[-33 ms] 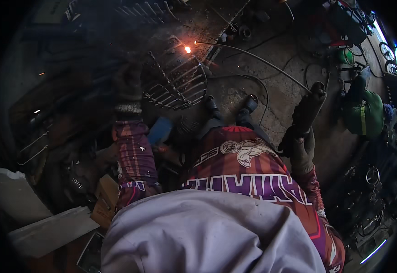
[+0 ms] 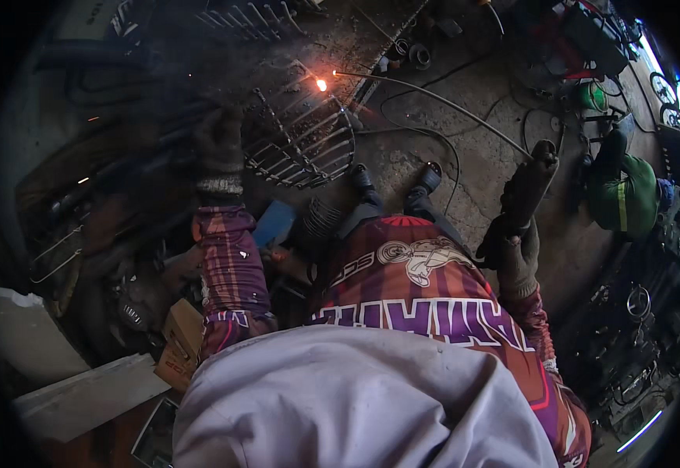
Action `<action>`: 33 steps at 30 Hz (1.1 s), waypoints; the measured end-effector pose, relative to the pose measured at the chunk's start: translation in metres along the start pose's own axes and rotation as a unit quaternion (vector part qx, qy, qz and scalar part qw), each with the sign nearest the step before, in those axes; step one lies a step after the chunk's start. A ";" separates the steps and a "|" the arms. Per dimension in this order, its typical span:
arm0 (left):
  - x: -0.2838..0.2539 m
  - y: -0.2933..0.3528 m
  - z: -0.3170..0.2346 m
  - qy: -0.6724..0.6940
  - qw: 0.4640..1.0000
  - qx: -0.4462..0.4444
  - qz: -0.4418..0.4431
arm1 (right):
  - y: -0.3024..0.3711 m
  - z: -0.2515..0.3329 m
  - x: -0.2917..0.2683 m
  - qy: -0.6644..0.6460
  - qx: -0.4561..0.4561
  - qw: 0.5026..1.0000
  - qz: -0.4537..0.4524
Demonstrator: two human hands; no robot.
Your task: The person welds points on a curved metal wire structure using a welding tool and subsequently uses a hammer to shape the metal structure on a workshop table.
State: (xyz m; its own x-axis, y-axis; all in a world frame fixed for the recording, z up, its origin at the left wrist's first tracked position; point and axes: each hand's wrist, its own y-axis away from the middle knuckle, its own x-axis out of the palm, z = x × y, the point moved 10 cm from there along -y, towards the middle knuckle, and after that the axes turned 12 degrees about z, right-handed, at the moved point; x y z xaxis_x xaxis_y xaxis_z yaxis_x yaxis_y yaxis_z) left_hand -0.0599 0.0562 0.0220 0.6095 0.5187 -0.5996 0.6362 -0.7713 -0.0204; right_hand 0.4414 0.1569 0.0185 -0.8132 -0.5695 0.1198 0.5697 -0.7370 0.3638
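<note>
My right hand (image 2: 518, 253), in a dark glove, is closed around a welding electrode holder (image 2: 531, 186). From the holder a long, slightly bowed welding rod (image 2: 441, 99) runs up and left, its tip glowing orange. Just left of that tip is a bright molten spot (image 2: 322, 85) at the upper end of a curved metal bar grille (image 2: 309, 148). My gloved left hand (image 2: 219, 139) is stretched forward to the left of the grille. Shadow hides its fingers, and I cannot tell whether it holds anything.
Cables (image 2: 453, 156) trail over the concrete floor (image 2: 472, 179). A person in green (image 2: 625, 195) crouches at the right. More metal bars (image 2: 250, 19) lie at the far side. Nearer on the left are a blue piece (image 2: 274, 223), a cardboard box (image 2: 180, 343) and a white board (image 2: 94, 394).
Small bright streaks at the left have shifted slightly right and up. The surroundings look somewhat brighter. Both hands, the rod and the grille stay in place.
</note>
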 end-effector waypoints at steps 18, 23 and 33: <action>0.014 -0.002 0.022 0.062 0.978 -0.179 0.093 | -0.010 -0.004 0.005 0.000 -0.003 1.000 0.007; 0.018 0.003 0.034 0.114 0.980 -0.142 0.077 | -0.015 -0.001 0.013 0.004 -0.012 1.000 0.017; 0.019 0.006 0.020 0.122 0.985 -0.108 0.059 | -0.015 -0.007 0.015 -0.009 0.000 1.000 0.023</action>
State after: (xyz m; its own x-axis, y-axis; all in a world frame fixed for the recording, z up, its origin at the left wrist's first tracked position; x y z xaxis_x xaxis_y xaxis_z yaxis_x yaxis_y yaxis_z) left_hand -0.0541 0.0542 -0.0050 0.7646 0.5231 -0.3764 0.6231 -0.7492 0.2246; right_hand 0.4217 0.1571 0.0083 -0.7877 -0.5966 0.1535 0.6072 -0.7100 0.3567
